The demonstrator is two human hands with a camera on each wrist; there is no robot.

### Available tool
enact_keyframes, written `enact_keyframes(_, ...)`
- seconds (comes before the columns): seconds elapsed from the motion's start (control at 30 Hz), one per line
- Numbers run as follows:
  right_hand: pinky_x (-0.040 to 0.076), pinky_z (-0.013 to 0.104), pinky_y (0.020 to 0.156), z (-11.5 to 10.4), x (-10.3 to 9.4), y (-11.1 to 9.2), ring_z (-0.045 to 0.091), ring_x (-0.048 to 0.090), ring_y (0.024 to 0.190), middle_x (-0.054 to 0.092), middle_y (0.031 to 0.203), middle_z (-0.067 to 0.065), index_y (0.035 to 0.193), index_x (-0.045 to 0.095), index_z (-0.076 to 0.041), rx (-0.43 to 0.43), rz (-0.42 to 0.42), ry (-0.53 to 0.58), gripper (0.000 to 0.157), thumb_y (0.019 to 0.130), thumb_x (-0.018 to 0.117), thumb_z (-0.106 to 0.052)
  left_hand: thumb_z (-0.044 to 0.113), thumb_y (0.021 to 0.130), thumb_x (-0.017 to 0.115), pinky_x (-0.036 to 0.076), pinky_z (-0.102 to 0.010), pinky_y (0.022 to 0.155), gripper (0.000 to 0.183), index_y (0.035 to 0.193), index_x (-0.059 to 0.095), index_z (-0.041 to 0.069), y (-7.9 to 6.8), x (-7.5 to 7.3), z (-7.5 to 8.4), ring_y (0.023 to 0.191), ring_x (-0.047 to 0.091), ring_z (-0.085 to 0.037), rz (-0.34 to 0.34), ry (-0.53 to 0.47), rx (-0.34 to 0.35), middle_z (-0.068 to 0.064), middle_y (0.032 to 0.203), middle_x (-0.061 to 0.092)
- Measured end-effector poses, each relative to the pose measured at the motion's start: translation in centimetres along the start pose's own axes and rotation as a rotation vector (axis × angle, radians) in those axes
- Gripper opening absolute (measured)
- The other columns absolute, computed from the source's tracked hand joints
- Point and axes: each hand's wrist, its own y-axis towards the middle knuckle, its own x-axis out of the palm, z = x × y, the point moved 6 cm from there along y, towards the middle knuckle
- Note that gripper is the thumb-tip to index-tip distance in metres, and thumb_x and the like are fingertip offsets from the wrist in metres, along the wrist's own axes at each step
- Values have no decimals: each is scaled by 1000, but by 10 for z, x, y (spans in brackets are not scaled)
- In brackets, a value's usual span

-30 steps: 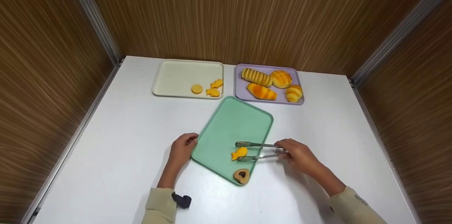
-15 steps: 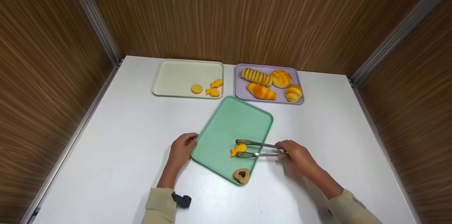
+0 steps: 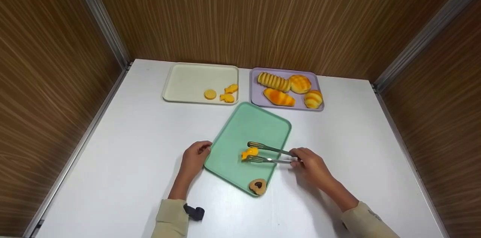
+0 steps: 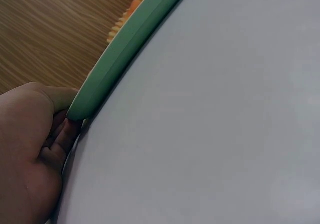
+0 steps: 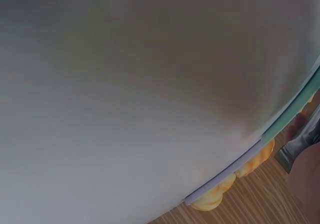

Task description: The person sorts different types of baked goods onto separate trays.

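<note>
My left hand (image 3: 193,160) pinches the left edge of the green tray (image 3: 259,123); in the left wrist view, fingers show above and below the rim (image 4: 102,76). In my right hand (image 3: 314,167) I grip metal tongs (image 3: 277,150), which reach in over the tray's right edge. Between the spread tong tips lies a yellow-orange fish-shaped cracker (image 3: 250,152), overlapped by the lower tip. A heart-shaped cookie (image 3: 257,186) with a dark centre sits in the tray's near corner. The right wrist view catches only part of the tongs (image 5: 302,141) and hand at its right edge.
Behind, at left, a cream tray (image 3: 188,80) bears a round cracker (image 3: 210,94) and two fish crackers (image 3: 229,93). Beside it, a purple tray (image 3: 255,97) bears several breads (image 3: 300,84). Wood-patterned panels (image 3: 240,16) enclose the white table (image 3: 131,148) at the back and sides.
My right hand, the tongs and the fish cracker have shifted away from me and slightly left across the green tray. The left hand and the tray stay put.
</note>
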Motion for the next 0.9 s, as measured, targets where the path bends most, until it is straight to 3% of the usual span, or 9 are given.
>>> enact_keyframes(0.43,53,31,71,-9,13,16,17,60,83,68,94,6,111,69,-8,137,-51,69,28,86,79,-14,18,99,64,51,-37,89,22,119,73,14,1,-1,-1,99,63,-18,23,11,4,-2,109,70)
enact_keyframes(0.9,56,40,76,-21,21,45,18,63,90,69,101,9,114,68,-5,224,12,53,27,91,75,-16,17,99,65,52,-37,87,20,116,74,14,2,-1,0,97,63,-17,35,4,32,-1,106,71)
